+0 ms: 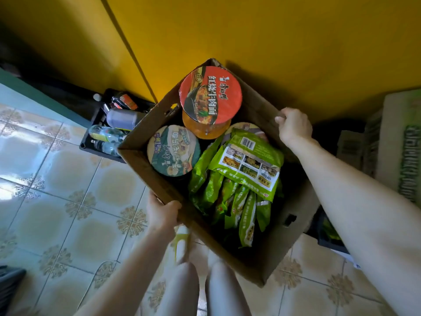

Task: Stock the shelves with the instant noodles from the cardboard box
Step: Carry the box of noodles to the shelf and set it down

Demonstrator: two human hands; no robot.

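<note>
The cardboard box (305, 197) is open at the top and is held in the air above the tiled floor (68, 179), turned with one corner toward the yellow wall (273, 42). The left hand (163, 213) grips the near left rim, with the thumb bent over the edge to the inside; its other fingers are under the box and cannot be seen. The right hand (295, 125) holds the far right rim with the fingers curled over it.

Inside the box, at the far corner, a red-lidded bowl (210, 94) stands highest, on top of something hidden. Its lid reads 康师傅 and 红烧牛肉面, upside down from this view. Just beside it, lower, is a green-lidded bowl (174, 150); its writing is too blurred to read. The right half is filled with green packets (230, 201) standing on edge, and one flat packet (250, 163) lies across them, showing a barcode and small food photos. Under this packet a round lid (246, 127) shows partly, perhaps another bowl.

To the left of the box, on the floor by the wall, a black crate (88, 144) holds bottles (120, 118). To the right stand stacked cartons (391, 137) with green printing. Below the box the person's legs (218, 290) are visible.
</note>
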